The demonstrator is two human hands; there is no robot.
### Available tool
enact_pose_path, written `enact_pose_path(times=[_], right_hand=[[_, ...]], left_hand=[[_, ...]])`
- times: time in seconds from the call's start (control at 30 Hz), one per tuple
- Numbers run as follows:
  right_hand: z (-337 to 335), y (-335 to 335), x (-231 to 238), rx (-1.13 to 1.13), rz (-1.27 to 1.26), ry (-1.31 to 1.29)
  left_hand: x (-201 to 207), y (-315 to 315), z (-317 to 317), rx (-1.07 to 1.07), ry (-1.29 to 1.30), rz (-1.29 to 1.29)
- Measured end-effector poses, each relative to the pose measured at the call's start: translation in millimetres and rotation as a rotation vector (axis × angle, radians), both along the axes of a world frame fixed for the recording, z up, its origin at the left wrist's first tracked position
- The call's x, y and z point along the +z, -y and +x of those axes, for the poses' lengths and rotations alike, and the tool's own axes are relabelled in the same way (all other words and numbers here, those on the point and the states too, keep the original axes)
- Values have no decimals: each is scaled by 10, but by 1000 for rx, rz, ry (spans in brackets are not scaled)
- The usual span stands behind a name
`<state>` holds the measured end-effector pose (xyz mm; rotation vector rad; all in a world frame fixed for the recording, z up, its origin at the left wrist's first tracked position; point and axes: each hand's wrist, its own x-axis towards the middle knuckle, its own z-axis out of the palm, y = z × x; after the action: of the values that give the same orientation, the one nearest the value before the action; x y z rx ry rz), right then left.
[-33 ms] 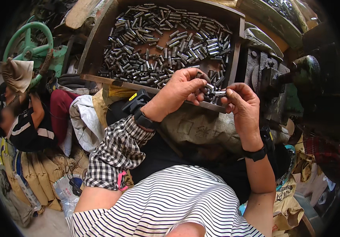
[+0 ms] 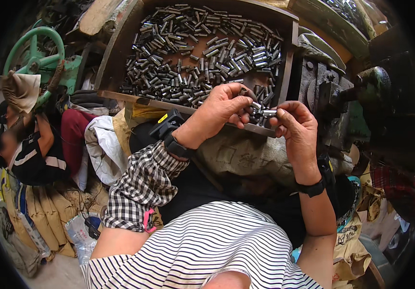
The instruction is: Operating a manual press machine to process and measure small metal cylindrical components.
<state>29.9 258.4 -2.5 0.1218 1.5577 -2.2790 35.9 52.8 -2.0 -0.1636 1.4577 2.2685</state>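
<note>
A shallow wooden tray (image 2: 291, 58) holds many short metal tubes (image 2: 169, 72), loosely heaped. Over its near right corner my left hand (image 2: 229, 106) is closed on small metal tubes; one dark tube end (image 2: 242, 90) pokes up by the index finger and a shinier one (image 2: 255, 104) shows beneath the thumb. Close to its right, my right hand (image 2: 294, 120) pinches a short bright metal tube (image 2: 268, 113) between thumb and fingertips, the tube lying nearly level and pointing toward the left hand. Fingers partly hide what the left hand holds.
A dark, greasy machine (image 2: 376, 91) stands close on the right. At the left are a green handwheel (image 2: 34, 60) and a seated person (image 2: 36, 144) in a black top. Brown sacks (image 2: 48, 216) lie lower left, and a cloth sack (image 2: 241, 154) hangs below the tray's near edge.
The bright tube in my right hand has turned slightly, and its side shows more plainly. Both hands stay in nearly the same place.
</note>
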Motion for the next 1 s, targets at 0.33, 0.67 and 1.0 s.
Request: enact_pose_path(times=[0.33, 0.67, 1.0], right_hand=[[2, 13, -7, -66, -66, -23], [8, -65, -49, -55, -175, 108], [33, -60, -84, -53, -152, 12]], left_hand=[[-41, -114, -18, 9, -67, -13], [-96, -185, 22, 31, -93, -12], [-131, -223, 26, 35, -47, 12]])
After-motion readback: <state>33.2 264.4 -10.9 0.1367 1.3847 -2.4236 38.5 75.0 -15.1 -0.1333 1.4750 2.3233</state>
